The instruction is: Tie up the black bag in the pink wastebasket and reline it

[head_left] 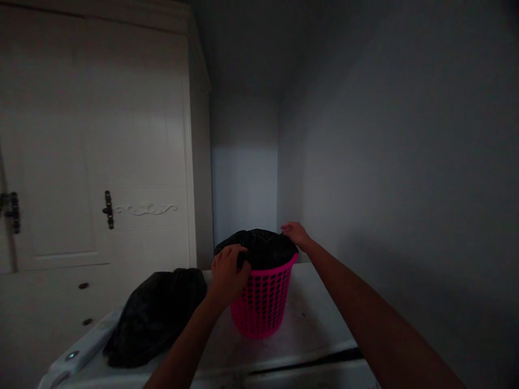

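A bright pink plastic basket (261, 308) with a lattice of holes stands upright in front of me. A black plastic bag (267, 251) lines it, bulging at the mouth and folded over part of the rim. My left hand (231, 273) is curled over the near left rim, its fingers and thumb closed on the bag's edge. At the far right of the rim, my right hand (297, 235) grips the bag's edge, with its fingertips partly hidden. The right front of the pink rim shows bare.
A full-looking black bag (162, 310) lies left of the basket on the same white surface (312, 308), which has a dark gap near its front. A white wardrobe (141, 135) stands at the left, and a grey wall (405, 162) rises at the right.
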The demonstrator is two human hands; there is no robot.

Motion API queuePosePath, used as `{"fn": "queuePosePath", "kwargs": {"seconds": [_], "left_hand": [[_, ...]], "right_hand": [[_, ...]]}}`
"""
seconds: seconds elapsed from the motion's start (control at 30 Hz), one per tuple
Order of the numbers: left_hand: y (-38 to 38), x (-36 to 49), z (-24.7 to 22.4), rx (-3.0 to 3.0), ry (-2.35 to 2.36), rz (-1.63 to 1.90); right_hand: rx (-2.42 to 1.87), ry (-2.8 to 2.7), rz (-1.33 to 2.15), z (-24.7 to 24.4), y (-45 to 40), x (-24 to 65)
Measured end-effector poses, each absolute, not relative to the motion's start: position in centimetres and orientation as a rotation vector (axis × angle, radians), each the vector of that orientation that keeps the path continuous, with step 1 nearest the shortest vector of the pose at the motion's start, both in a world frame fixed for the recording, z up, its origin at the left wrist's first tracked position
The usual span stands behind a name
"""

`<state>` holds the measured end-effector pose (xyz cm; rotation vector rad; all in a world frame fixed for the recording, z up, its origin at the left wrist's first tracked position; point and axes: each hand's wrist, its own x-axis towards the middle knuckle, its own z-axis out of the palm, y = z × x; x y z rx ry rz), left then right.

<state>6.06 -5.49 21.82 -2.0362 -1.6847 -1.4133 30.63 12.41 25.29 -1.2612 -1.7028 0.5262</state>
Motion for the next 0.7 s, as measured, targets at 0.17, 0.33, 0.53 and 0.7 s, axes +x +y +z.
{"fn": "queuePosePath", "kwargs": {"seconds": [0.17, 0.33, 0.53, 0.7], "left_hand": [[-6.3, 6.8, 22.2, -2.049, -1.743, -1.369], [-6.8, 7.6, 22.6, -2.059, -1.777, -1.336], [-6.7, 7.7, 22.4, -1.994, -1.746, -1.449], [-6.0, 5.8, 22.1, -1.971, -1.74, -1.643]], "right_hand": [[-1.024, -1.718, 0.495, 28.1, 12.9, 28.2], [-0.679, -1.651, 0.544, 31.5, 12.0, 25.6], [-0.504, -1.591, 0.601, 36.1, 9.4, 25.6], [-0.613, -1.607, 0.575, 37.4, 8.1, 28.0]]}}
